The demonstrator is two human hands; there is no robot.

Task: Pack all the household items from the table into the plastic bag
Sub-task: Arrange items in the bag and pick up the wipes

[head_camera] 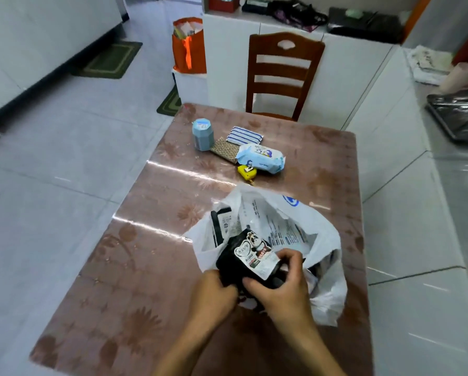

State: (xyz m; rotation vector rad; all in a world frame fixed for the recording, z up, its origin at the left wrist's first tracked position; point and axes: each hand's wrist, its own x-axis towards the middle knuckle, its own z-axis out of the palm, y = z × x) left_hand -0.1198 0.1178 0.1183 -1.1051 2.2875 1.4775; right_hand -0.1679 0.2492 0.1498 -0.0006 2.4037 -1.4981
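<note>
Both hands, left hand (214, 290) and right hand (279, 283), grasp black pack (243, 256) at plastic bag (322, 240) mouth, near desk (151, 240) 6 o'clock edge; bare desk toward 9.

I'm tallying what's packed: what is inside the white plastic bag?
Inside the white plastic bag, a dark flat box stands at the far left; the black packet gripped by both hands sits at its mouth. Anything deeper is hidden.

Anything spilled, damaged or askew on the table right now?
Nothing stands out. Both hands, left and right, grip a black packet at the mouth of the white plastic bag. The blue canister stands upright; the wipes pack partly overlaps the patterned cloth.
</note>
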